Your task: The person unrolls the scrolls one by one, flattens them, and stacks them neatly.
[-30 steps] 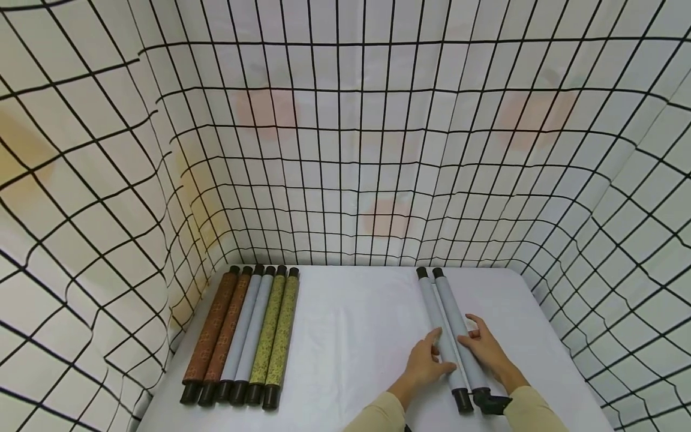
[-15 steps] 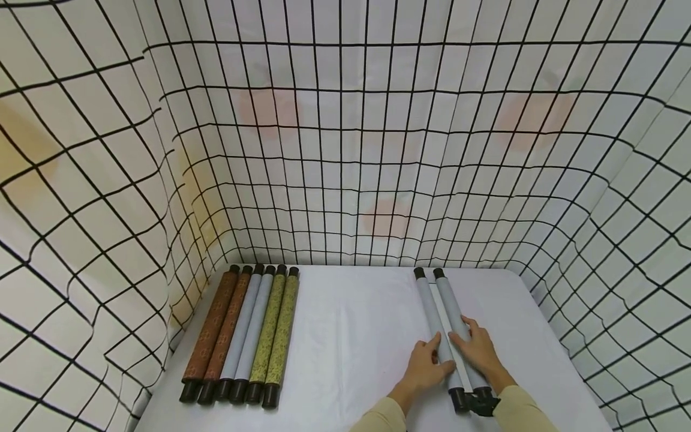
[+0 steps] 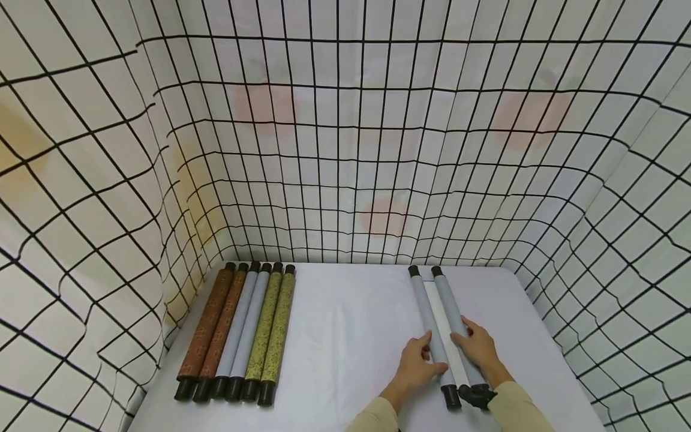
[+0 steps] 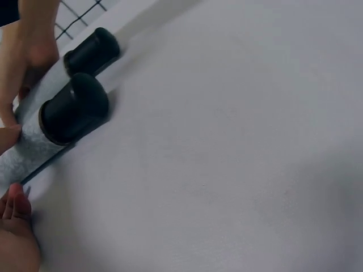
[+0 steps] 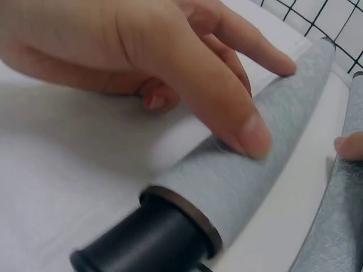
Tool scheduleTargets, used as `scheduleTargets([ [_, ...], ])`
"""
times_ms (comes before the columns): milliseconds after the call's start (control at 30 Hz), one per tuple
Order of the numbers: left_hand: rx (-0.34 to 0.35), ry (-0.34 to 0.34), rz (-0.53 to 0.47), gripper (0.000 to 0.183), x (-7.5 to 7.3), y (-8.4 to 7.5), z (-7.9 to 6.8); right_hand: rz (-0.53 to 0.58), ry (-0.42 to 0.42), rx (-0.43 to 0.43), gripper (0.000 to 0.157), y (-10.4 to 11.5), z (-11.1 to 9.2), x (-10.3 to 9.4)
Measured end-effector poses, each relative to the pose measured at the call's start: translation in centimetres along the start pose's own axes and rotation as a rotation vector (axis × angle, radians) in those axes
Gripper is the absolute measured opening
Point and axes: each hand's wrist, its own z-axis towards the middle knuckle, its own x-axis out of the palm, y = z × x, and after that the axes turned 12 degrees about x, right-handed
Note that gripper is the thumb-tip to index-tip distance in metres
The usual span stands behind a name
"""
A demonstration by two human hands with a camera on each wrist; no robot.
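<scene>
A scroll lies partly unrolled at the right of the table, its left roll (image 3: 426, 318) and right roll (image 3: 449, 306) covered in patterned pale grey-blue with black end knobs. Between them shows a white strip (image 3: 448, 342). My left hand (image 3: 414, 367) holds the left roll near its lower end. The right wrist view shows its thumb (image 5: 249, 136) on top of the roll and a finger farther along it. My right hand (image 3: 480, 348) holds the right roll, fingers over its outer side; in the right wrist view only its thumb (image 5: 350, 147) shows.
At the left lie several rolled scrolls side by side: brown ones (image 3: 207, 327), pale grey-blue ones (image 3: 245, 324) and yellow-green patterned ones (image 3: 278, 330). A black grid net (image 3: 345, 159) surrounds the white table (image 3: 345, 336) at the back and sides.
The two rolls have moved apart, the left one shifting left with my left hand. The white strip between them is wider. My right hand has shifted slightly left on the right roll.
</scene>
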Motion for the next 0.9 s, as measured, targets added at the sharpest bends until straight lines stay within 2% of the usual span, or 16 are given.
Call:
scheduleTargets([
  [100,0.0,0.003,-0.008,0.083,-0.4,0.3,0.2,-0.009,0.032,0.015,0.072,0.1,0.2,-0.2],
  [200,-0.003,0.035,-0.008,0.082,-0.5,0.3,0.3,-0.02,0.061,0.034,0.069,0.0,0.2,-0.7],
  [400,-0.037,0.047,0.027,0.078,-0.8,0.1,0.1,0.001,0.092,-0.018,0.063,-0.4,0.5,-0.5],
  [600,-0.019,0.004,0.046,0.071,-0.3,0.4,0.1,0.023,0.007,-0.056,0.059,-1.4,0.4,-0.1],
  [800,-0.038,-0.026,0.047,0.086,-0.2,0.5,-0.1,-0.059,-0.11,-0.131,0.052,-1.8,0.2,0.4],
  [900,-0.03,-0.036,0.057,0.087,-0.6,0.3,0.0,-0.097,-0.136,-0.142,0.058,-1.9,0.1,0.5],
])
